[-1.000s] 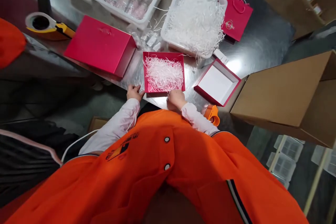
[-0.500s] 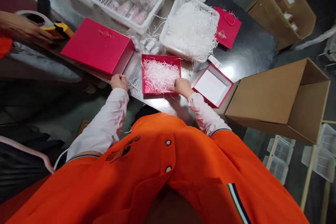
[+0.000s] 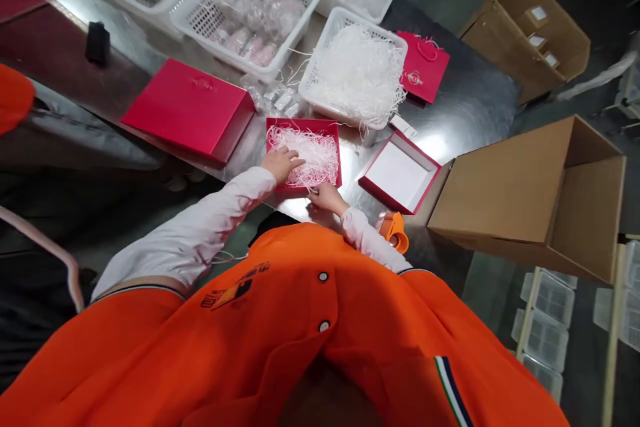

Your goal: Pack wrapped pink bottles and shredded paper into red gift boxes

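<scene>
A small red box [image 3: 303, 125] filled with pale shredded paper [image 3: 320, 150] lies near the table's front edge. My left hand [image 3: 283, 165] rests on the left part of the shreds, its fingers spread. At the box's front rim is my right hand [image 3: 329, 199], fingers curled together; whatever is between them is hidden. Right of it lies a red box part with a white inside [image 3: 403, 173], hollow side up. A large closed red box [image 3: 190, 107] stands to the left.
Behind are a white basket of shredded paper [image 3: 350, 73], a basket of wrapped pink items [image 3: 181, 21] and a red gift bag [image 3: 423, 70]. An open carton [image 3: 500, 180] stands at right, an orange tape dispenser [image 3: 394, 230] by my right forearm. A person's orange sleeve [image 3: 15, 100] shows at left.
My left hand has moved right, from beside the large box onto the shreds. My right hand has shifted to the front rim. The other person's hand and yellow tape dispenser have left view.
</scene>
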`<state>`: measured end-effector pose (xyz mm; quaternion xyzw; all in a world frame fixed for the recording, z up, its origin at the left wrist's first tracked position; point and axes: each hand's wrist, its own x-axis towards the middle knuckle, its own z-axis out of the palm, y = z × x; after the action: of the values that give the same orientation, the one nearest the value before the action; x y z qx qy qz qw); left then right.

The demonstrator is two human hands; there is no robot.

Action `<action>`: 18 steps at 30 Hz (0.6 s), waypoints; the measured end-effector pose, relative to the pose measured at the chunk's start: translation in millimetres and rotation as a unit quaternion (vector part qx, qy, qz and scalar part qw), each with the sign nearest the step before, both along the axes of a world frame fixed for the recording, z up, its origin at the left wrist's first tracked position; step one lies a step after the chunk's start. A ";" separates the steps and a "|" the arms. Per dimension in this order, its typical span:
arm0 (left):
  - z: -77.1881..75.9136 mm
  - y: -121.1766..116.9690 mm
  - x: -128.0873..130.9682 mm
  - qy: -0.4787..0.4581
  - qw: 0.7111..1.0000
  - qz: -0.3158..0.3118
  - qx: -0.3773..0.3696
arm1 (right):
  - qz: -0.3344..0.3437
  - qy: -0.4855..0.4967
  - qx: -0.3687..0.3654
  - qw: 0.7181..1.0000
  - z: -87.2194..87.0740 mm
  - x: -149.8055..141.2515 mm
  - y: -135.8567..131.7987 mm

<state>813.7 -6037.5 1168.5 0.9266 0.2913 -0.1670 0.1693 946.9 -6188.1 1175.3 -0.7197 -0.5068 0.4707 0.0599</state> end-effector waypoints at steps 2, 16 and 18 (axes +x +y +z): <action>-7.5 5.8 -3.6 0.063 0.997 -0.036 -0.015 | 0.060 -0.131 0.043 0.989 21.8 16.3 14.8; 28.6 45.2 -28.9 -0.052 0.984 -0.140 -0.093 | -0.071 -0.233 -0.002 0.970 5.0 47.1 26.7; 40.1 84.5 -22.1 -0.126 0.983 -0.107 -0.082 | -0.093 -0.234 -0.010 0.968 -0.9 35.7 25.6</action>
<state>791.6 -5952.9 1208.6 0.9489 0.1521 -0.0892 0.2617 982.6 -6162.5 1174.4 -0.8542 -0.4328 0.2870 -0.0244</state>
